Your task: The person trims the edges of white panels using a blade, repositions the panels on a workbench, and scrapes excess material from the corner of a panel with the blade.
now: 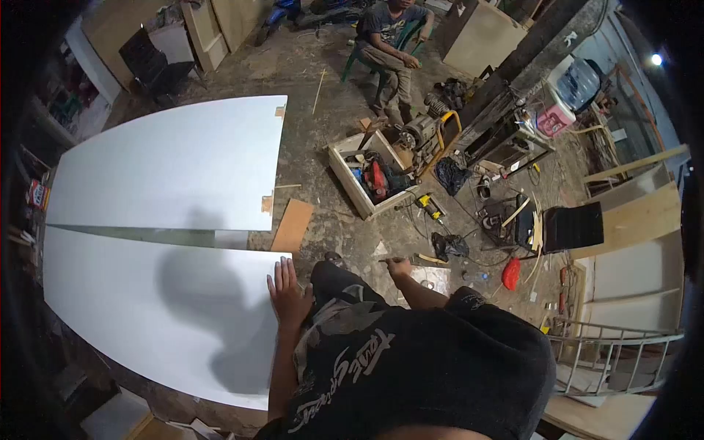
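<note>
"Logging the near white panel as our landmark. Where do we put it from the fingers?"

"Off to our left. Our left hand is on it, at the corner where its short end meets the long edge facing the gap. Long axis runs away leftward from that hand, so most of the panel is out past the fingertips' left side."

"Left fingers?"

"Straight, nearly together, laid flat on the white face by the edge. No grip that we can see."

"Right?"

"Our right hand is right of the panel, apart from it, over the floor. Fingers narrow, pinched on a slim dark item. Too small for us to name. It points back toward the panel's end, roughly."

"Nearer hand is the left, then."

"Yes, touching. Right one's well off."

"Neighbours?"

"Second white panel on the far side of the gap, long axis about the same way. Brown board on the floor, just beyond the near panel's corner. Wooden crate with tools, farther out and right of the panel."

"What holds the panel up?"

"Can't tell, it's hidden. Seated person beyond the crate, hands well apart from ours."
</note>
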`<state>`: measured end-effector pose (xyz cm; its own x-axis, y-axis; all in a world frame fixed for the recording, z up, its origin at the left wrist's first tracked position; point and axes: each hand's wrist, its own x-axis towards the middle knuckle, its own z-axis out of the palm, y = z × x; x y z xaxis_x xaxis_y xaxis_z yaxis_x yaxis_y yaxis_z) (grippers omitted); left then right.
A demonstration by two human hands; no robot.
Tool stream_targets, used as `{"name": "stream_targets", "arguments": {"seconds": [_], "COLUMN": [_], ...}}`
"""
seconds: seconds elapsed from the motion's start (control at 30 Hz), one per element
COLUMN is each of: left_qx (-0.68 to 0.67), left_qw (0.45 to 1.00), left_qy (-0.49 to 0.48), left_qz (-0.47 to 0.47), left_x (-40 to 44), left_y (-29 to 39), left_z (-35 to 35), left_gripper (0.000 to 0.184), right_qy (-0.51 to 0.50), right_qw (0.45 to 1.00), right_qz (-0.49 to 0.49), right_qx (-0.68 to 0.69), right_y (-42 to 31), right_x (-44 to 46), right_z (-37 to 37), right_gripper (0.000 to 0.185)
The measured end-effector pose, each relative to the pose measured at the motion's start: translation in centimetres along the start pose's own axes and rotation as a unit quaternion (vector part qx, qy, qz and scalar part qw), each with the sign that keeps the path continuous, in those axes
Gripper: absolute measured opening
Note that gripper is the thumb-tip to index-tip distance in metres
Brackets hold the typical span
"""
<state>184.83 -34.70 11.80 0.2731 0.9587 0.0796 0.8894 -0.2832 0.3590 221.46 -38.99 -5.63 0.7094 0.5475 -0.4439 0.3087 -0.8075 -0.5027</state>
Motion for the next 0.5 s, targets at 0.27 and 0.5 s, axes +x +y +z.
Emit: {"name": "stream_targets", "arguments": {"seconds": [0.27, 0.5], "left_qx": [0.047, 0.03], "left_qw": [0.999, 0.999], "left_qy": [-0.015, 0.002], "left_qz": [-0.016, -0.03], "left_x": [0.4, 0.5], "left_y": [0.5, 0.5], "left_z": [-0.5, -0.2], "left_gripper": [0.082, 0.082], "right_qy": [-0.046, -0.037], "right_qw": [0.995, 0.995], "right_qz": [-0.049, 0.001], "right_qx": [-0.072, 0.097], "right_y": [-0.6, -4.1], "right_x": [-1.6, -2.1], "right_z": [-2.1, -0.8], "right_gripper": [0.039, 0.03]}}
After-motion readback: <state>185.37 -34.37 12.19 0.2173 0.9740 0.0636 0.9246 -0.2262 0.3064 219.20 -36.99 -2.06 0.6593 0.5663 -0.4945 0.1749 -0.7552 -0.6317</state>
